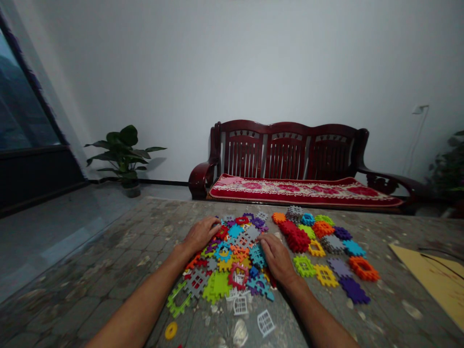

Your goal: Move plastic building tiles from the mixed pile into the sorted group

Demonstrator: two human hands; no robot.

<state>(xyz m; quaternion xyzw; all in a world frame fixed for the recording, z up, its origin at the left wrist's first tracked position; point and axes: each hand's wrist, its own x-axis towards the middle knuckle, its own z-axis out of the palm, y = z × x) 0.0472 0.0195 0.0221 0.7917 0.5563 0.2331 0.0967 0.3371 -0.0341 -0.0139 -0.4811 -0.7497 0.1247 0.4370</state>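
Observation:
A mixed pile of colourful plastic interlocking building tiles (237,256) lies on the table between my hands. My left hand (202,235) rests on the pile's left edge, fingers stretched out beside a red tile (222,232). On the opposite edge, my right hand (278,256) lies with its fingers extended next to a grey tile (253,233) and a blue window tile (257,255); some fingertips are hidden. Neither hand visibly grips a piece. Near the front are a lime-green frame (179,298), a white window insert (266,323) and a yellow ring (170,330).
Sorted stacks of tiles stand to the right, among them red (297,239), orange (363,268) and purple (354,290) ones. A yellow board (427,278) with a dark cable lies at the table's right. Behind are a wooden bench (286,150) and a potted plant (125,154).

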